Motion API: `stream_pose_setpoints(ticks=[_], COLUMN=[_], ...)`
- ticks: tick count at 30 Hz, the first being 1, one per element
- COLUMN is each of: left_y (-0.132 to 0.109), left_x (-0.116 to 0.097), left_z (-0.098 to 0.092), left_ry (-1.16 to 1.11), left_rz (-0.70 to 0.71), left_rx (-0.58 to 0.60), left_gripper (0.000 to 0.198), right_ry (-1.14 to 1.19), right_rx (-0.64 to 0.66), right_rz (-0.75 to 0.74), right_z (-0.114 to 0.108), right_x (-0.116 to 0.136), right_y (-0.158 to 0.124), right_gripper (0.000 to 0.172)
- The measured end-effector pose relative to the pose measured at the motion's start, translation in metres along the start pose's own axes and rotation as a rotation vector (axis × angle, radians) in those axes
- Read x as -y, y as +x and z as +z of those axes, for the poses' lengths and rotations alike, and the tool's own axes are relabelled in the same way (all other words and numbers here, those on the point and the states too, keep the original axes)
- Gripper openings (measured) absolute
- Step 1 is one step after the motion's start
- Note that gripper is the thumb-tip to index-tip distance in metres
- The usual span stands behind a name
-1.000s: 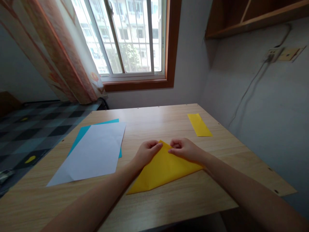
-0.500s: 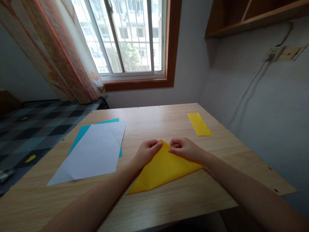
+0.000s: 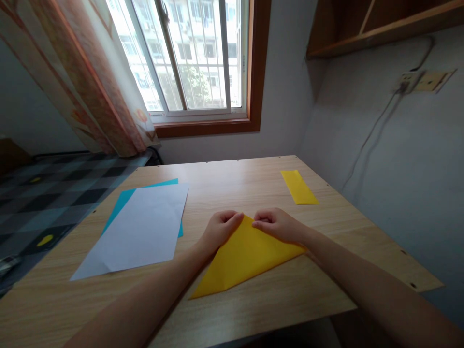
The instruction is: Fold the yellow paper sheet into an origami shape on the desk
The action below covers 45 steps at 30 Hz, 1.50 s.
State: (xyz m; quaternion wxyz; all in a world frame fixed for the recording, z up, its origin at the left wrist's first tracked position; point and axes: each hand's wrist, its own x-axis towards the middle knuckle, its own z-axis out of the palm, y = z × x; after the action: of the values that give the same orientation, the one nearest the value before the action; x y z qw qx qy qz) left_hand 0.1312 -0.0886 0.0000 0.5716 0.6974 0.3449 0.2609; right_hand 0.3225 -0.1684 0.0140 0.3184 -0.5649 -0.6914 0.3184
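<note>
A yellow sheet of paper (image 3: 246,261), folded into a triangle, lies in front of me with its long edge toward me. At its far tip, my left hand (image 3: 223,227) pinches the paper between thumb and curled fingers. My right hand (image 3: 277,224) is closed on the slanted right edge, just beside the tip, its thumb over the paper. The fingertips of both hands are partly hidden behind the sheet.
On the wooden table (image 3: 224,188), a white sheet (image 3: 145,232) overlaps a blue sheet (image 3: 121,205) at the left. A yellow paper strip (image 3: 299,187) lies at the far right. Behind stand a window (image 3: 192,63) and a curtain (image 3: 97,87); a wall shelf (image 3: 384,31) hangs upper right.
Both hands keep their hold on the yellow paper. Its tip now sits slightly lower and further right, closer between the two thumbs, and the near left corner has shifted slightly toward me.
</note>
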Motion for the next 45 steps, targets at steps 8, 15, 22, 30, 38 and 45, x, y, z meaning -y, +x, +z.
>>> stream_pose_setpoints(ticks=[8,15,22,30,38,45], left_y=[0.005,0.015,0.018,0.02,0.017,0.017], left_x=[-0.003,-0.007,-0.006,-0.009,-0.012,-0.006], left_z=[-0.011,-0.039,-0.045,-0.05,-0.048,-0.05], left_ry=[0.05,0.021,0.084,0.486,0.622,0.569], left_rz=[0.068,0.089,0.147,0.31,0.362,0.366], left_rx=[-0.123,-0.268,-0.394,-0.493,-0.522,-0.589], left_gripper=[0.044,0.041,0.038,0.038,0.039,0.036], right_ry=[0.042,0.217,0.324,0.297,0.422,0.703], right_rx=[0.041,0.018,-0.1,-0.231,-0.263,-0.454], right_rz=[0.085,0.176,0.161,0.092,0.054,0.127], right_z=[-0.008,-0.027,-0.034,-0.043,-0.047,-0.046], right_x=[-0.009,-0.027,-0.039,-0.032,-0.036,-0.047], right_y=[0.002,0.005,0.011,0.009,0.009,0.015], right_gripper=[0.026,0.027,0.033,0.035,0.043,0.051])
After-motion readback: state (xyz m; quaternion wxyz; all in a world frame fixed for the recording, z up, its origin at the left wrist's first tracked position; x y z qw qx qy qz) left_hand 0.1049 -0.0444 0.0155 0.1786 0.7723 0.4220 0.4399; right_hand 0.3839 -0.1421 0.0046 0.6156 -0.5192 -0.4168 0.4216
